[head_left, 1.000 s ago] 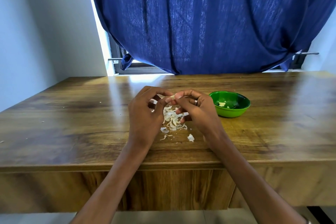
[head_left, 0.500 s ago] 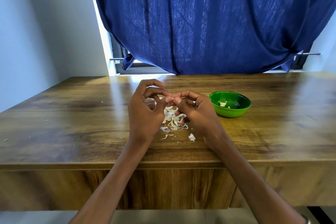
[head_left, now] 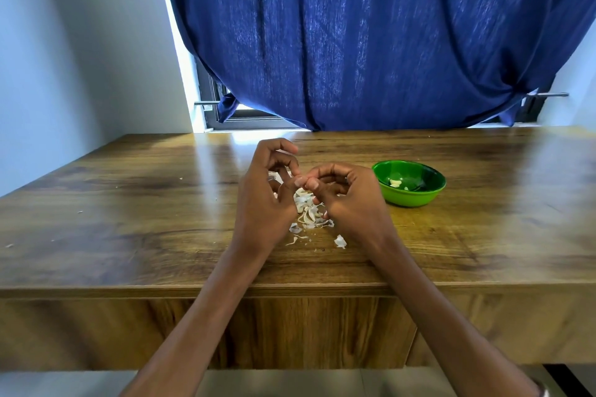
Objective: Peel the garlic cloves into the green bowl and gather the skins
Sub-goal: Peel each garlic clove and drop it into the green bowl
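My left hand (head_left: pixel 263 200) and my right hand (head_left: pixel 350 200) meet above the middle of the wooden table (head_left: pixel 135 219), thumbs touching. Together they pinch a small garlic clove that the fingers almost wholly hide. Below them lies a loose pile of pale garlic skins (head_left: pixel 308 216), with one stray skin (head_left: pixel 340 241) nearer the front edge. To the right of my right hand stands the green bowl (head_left: pixel 419 198), and a peeled clove (head_left: pixel 395 183) lies in it.
A dark blue curtain (head_left: pixel 371 35) hangs over the window behind the table's far edge. Tiny skin crumbs (head_left: pixel 79 212) dot the left part of the table. A white wall rises at the left.
My left hand's fingers have lifted and spread a little. Both hands stay over the skin pile, still working the clove between the thumbs.
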A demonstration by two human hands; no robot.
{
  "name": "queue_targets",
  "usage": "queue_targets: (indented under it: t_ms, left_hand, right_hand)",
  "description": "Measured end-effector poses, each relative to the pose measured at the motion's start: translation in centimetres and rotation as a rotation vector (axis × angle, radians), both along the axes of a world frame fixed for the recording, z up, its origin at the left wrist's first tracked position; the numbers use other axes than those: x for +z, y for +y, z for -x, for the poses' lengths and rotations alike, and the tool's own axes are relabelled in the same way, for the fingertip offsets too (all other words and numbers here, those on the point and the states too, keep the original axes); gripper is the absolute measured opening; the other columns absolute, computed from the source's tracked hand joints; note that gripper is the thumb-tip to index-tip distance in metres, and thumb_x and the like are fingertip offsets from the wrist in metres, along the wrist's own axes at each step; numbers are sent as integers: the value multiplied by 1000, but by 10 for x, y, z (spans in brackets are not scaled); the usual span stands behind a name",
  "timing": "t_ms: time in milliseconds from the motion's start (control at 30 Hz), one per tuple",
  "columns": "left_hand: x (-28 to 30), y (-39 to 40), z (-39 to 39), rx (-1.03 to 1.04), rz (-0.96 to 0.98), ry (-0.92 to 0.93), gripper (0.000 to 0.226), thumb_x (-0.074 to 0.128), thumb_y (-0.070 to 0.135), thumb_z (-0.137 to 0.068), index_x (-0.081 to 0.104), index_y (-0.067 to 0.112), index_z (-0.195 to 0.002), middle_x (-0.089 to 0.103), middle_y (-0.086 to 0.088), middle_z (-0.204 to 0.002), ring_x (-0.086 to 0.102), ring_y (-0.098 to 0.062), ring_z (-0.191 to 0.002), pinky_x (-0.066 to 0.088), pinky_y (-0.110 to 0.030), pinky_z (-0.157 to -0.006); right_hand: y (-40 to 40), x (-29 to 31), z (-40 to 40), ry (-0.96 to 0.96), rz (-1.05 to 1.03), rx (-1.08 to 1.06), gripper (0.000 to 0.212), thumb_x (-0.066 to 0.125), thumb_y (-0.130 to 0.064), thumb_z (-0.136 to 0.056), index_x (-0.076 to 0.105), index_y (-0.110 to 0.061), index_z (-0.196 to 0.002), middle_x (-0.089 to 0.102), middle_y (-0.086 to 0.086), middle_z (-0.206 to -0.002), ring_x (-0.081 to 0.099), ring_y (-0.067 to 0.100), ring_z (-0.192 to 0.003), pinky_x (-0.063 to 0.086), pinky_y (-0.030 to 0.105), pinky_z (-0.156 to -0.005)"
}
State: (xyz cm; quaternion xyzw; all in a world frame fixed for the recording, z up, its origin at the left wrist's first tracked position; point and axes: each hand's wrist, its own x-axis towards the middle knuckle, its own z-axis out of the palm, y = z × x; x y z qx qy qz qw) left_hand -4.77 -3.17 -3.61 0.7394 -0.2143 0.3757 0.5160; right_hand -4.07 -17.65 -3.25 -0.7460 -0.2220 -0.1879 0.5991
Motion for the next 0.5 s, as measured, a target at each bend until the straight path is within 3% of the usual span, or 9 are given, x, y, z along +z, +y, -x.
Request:
queue_targets:
  t_ms: [133,300,500]
  left_hand:
    - [-1,0,-1,-19,-49,8,43,65,-14,-84,53,15,-112,62,0,-88,61,-16,-82,52,-37,-67]
    - [-3,1,-4,4,-86,-3,36,61,-16,-84,54,11,-106,57,2,-85,58,-12,-79,50,-32,-68]
    - [-3,1,-5,33,-103,-2,35,64,-13,-84,53,12,-105,62,0,-85,63,-15,-80,51,-29,-69]
  right_hand:
    - [0,-3,-2,-38,47,-23,19,72,-5,-91,75,-21,-83,75,-19,-80,70,11,-69,60,28,-65]
    - [1,-3,-2,-47,58,-25,18,72,-5,-91,77,-21,-84,77,-14,-84,72,15,-71,62,37,-67]
    - [1,-5,-4,-53,61,-61,5,75,-8,-89,78,-12,-87,78,-8,-82,71,12,-68,62,35,-63]
